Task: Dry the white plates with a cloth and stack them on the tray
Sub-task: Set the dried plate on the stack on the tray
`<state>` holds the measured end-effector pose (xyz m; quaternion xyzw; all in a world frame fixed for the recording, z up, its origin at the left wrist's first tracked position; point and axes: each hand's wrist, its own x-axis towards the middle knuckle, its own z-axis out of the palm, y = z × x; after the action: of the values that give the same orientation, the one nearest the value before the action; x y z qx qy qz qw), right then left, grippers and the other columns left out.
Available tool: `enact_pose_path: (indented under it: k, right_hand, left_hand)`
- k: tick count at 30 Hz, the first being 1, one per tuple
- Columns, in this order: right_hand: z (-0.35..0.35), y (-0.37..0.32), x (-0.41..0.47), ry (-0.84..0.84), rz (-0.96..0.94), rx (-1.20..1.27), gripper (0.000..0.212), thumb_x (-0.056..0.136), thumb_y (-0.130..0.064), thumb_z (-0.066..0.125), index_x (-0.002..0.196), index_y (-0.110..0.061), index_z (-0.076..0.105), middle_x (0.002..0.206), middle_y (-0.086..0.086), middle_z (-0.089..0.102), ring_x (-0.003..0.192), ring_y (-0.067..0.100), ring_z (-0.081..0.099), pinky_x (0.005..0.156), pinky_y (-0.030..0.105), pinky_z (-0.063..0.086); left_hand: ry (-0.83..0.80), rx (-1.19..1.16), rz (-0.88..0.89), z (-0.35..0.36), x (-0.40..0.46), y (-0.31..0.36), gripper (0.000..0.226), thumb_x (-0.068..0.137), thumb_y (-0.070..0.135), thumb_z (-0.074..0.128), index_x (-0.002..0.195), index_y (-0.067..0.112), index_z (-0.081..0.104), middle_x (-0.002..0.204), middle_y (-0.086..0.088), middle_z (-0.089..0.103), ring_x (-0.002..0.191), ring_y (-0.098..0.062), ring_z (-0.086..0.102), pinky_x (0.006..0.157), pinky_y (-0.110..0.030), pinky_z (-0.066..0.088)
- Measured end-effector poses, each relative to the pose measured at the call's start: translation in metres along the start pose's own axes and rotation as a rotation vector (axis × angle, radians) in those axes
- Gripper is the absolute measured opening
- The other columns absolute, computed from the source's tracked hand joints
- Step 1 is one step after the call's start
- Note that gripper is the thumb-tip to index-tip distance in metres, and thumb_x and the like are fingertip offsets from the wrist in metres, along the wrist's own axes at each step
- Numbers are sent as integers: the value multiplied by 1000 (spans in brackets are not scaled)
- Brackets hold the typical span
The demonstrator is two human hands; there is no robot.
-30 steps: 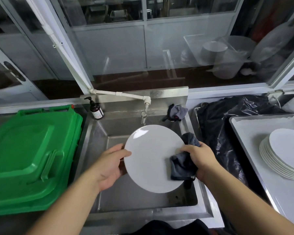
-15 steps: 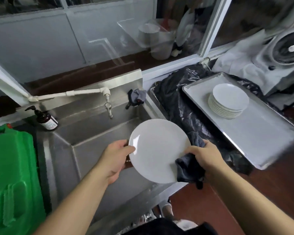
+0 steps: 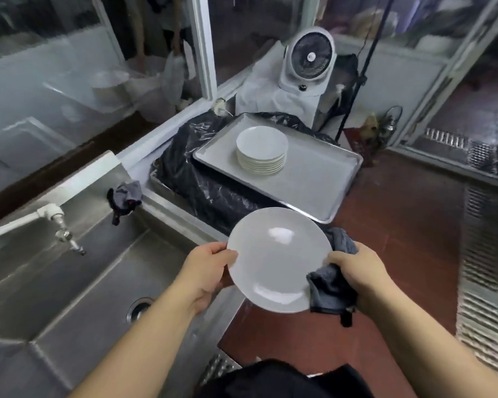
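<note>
Commercial kitchen wash area, prob. a restaurant: deep stainless sink [image 3: 69, 282] w/ wall tap [image 3: 61, 225], metal tray [image 3: 314, 179] w/ stacked white plates [image 3: 261, 150], red tile floor [image 3: 400, 239] w/ drain grates [image 3: 480, 254], glass partitions [image 3: 55, 81].

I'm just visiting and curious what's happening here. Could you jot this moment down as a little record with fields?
Plate in hand: white plate, held over the sink's right edge
Left hand: left hand grips the plate's left rim
Right hand: right hand holds the grey cloth against the plate's right rim
Stack: white plates piled on the metal tray
Sink: steel sink, tap at left
Nearby: white fan behind the tray
</note>
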<state>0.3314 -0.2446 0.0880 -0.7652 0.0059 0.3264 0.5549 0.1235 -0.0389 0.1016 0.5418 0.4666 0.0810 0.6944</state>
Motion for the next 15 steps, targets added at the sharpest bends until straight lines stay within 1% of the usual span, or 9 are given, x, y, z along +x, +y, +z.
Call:
enact_pose_path:
  k: [1,3,5,7,9,10,12,14,15]
  right_hand:
    - [-16,0,4,10,-2,28,28,60,-8,73,88,-5,67,74,6,67,65,25,61,62,39,52]
    - [-51,2,12,28,3,95,26,59,-7,71,84,-9,66,72,7,64,64,25,60,61,39,52]
    - [-89,3,18,55,-1,144,22,60,-7,70,80,-15,66,70,5,63,62,24,59,59,37,51]
    - [-129,5,22,97,-11,179,21,57,-8,69,77,-16,66,66,2,63,58,22,58,55,34,49]
    - [-168,9,28,136,-17,204,24,56,-9,68,78,-16,65,65,1,62,56,20,56,53,33,48]
    - [-187,12,30,154,-20,210,24,56,-9,67,78,-15,64,65,1,61,56,20,56,54,33,48]
    - [-225,19,34,187,-15,213,21,59,-7,68,78,-14,64,66,2,62,58,20,56,56,35,48]
    - [-261,27,38,212,2,224,15,67,-1,68,80,-7,63,68,4,62,57,19,57,55,34,49]
    - [-278,32,40,222,10,226,15,70,2,68,84,-2,62,68,4,62,57,19,57,54,32,49]
  left_hand:
    - [-20,23,4,17,2,4,24,97,5,60,101,12,83,98,-11,82,84,-25,79,67,-35,64]
    - [-65,75,10,56,4,13,27,93,3,58,96,12,84,99,-12,82,90,-28,78,80,-44,67]
    - [-107,132,20,97,5,20,29,87,-2,55,94,6,82,101,-19,80,88,-29,75,90,-49,63]
    - [-142,164,34,139,6,26,29,84,-6,53,96,-1,79,106,-27,77,83,-28,70,82,-45,61]
    - [-189,174,44,181,7,30,32,86,-7,54,97,4,82,103,-23,79,82,-29,73,71,-36,60]
    - [-210,184,47,202,8,32,33,88,-6,55,99,7,83,103,-18,81,85,-31,76,71,-36,60]
    - [-235,203,42,242,9,35,33,89,-4,56,100,10,84,104,-14,82,93,-34,78,80,-41,61]
    - [-261,226,38,280,13,37,32,89,-4,57,98,11,84,104,-14,82,94,-34,78,86,-45,62]
    - [-276,242,38,298,16,37,32,89,-4,58,96,13,85,104,-13,82,94,-32,78,85,-45,63]
